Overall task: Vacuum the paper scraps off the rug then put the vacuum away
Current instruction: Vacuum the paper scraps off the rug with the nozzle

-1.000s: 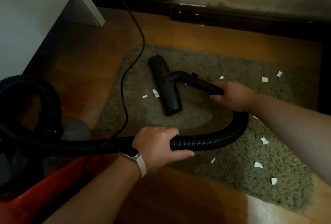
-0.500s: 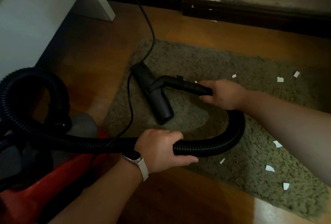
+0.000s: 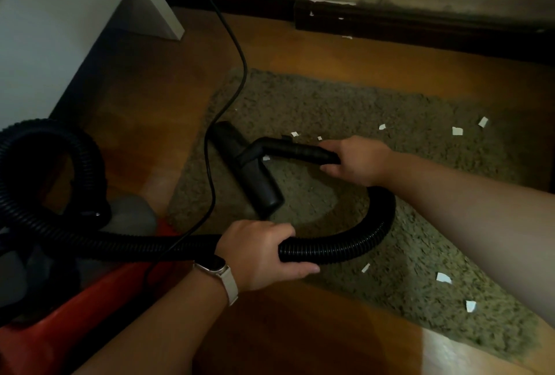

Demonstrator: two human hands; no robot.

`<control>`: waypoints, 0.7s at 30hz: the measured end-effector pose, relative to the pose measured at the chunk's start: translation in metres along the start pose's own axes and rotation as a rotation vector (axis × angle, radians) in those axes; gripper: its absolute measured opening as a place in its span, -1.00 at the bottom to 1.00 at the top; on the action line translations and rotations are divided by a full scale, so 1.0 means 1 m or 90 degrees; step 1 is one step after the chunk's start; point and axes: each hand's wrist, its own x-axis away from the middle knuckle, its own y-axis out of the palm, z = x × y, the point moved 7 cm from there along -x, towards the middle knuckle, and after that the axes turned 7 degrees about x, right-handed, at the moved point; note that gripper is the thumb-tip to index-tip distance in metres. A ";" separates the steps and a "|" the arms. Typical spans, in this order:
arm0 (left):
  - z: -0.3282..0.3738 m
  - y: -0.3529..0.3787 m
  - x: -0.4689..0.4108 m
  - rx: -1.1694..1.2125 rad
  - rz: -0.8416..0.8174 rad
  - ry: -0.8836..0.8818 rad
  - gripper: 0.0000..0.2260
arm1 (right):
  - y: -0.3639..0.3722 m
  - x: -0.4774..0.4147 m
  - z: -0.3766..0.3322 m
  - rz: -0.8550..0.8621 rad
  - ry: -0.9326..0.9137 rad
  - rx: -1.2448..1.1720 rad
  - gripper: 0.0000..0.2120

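head view: just the one camera, kinda dark
left hand (image 3: 261, 250): grip curled round the ribbed hose (image 3: 345, 247), by the rug's near edge
right hand (image 3: 357, 160): grip closed on the rigid tube (image 3: 300, 151)
nozzle (image 3: 249, 176): flat on the rug (image 3: 330, 104), left part, power cord (image 3: 237, 53) just beside it
paper scraps (image 3: 457, 131): scattered over the rug's right side, a few right by the tube
vacuum body (image 3: 60, 329): red, bottom left, hose looped above it, can't see what's inside
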 end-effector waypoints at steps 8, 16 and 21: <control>0.008 -0.007 -0.017 -0.023 0.024 0.004 -0.44 | -0.009 0.025 0.053 -0.004 0.106 -0.067 -0.76; 0.020 -0.005 -0.027 -0.019 0.026 0.034 -0.46 | -0.009 0.043 0.075 0.012 0.154 -0.104 -0.68; 0.017 -0.004 -0.026 -0.007 0.025 0.037 -0.50 | -0.007 0.039 0.072 0.009 0.163 -0.099 -0.74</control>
